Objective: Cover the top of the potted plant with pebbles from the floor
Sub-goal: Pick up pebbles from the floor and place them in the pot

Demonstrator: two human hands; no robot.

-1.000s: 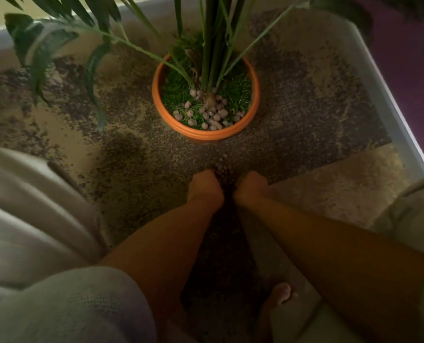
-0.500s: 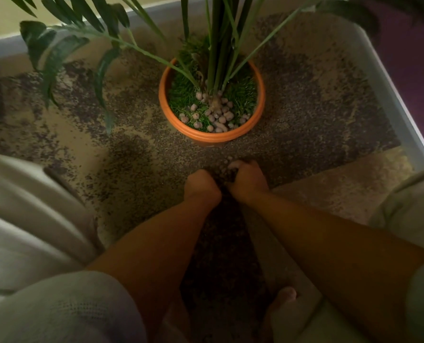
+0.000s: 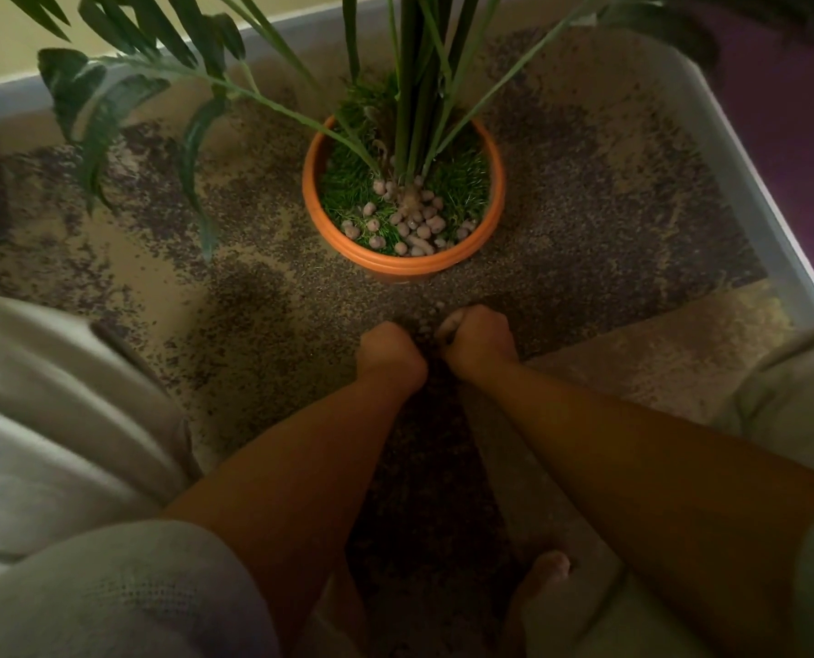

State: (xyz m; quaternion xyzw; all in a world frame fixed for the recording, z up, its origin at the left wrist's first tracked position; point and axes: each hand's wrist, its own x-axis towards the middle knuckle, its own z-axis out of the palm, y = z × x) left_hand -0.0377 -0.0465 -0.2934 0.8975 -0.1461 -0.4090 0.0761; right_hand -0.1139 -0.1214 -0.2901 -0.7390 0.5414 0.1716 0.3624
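An orange pot point(image 3: 419, 265) holds a tall green plant point(image 3: 414, 87) over green grass-like cover. Several pale pebbles point(image 3: 412, 223) lie on the near half of the pot's top. Small dark pebbles point(image 3: 585, 220) are spread across the floor around the pot. My left hand point(image 3: 388, 349) rests curled on the floor just in front of the pot, its fingers hidden. My right hand point(image 3: 476, 337) is beside it, fingers closed around a few pebbles, with loose ones point(image 3: 438, 306) at its fingertips.
A grey raised border point(image 3: 766, 206) bounds the floor on the right and back. A beige patch point(image 3: 656, 353) lies at right. My bent knees in light cloth point(image 3: 63, 420) flank both arms. A bare foot point(image 3: 545, 569) shows low between my arms. Long leaves point(image 3: 106, 116) hang at left.
My right hand has slid forward toward the pot and closed on pebbles. The left hand stays nearly in place. The view has shifted slightly.
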